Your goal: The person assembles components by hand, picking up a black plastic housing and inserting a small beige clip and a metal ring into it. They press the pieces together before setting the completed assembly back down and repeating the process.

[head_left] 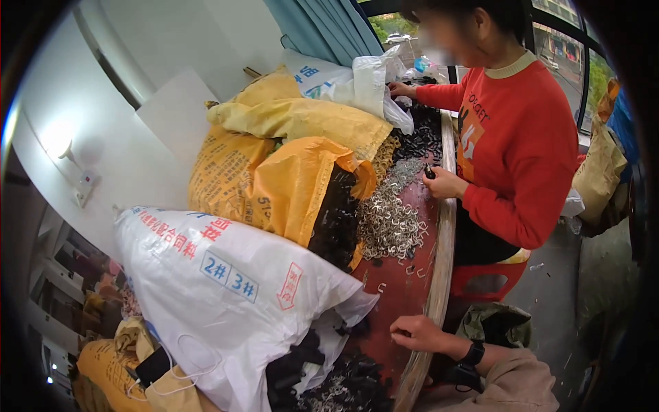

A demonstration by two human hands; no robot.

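Observation:
My right hand [415,334] comes in from the lower right, over the table's near edge. A dark band [473,353] is round its wrist. The fingers are curled with their tips together; what they hold, if anything, is too small to make out. My left hand is out of view. Closest to the right hand are the bare dark red tabletop [395,302] and a few loose U-shaped metal clips [382,288]. Below, by a white sack's mouth, lies a heap of black pieces [353,384]. Farther up the table is a heap of silvery U-shaped clips [395,223].
A co-worker in a red sweater [518,151] sits farther along, pinching a small dark piece [429,172]; their other hand reaches into black parts [419,134]. A large white sack [226,275] and yellow sacks [288,178] line the left side. A wooden strip [443,261] edges the table.

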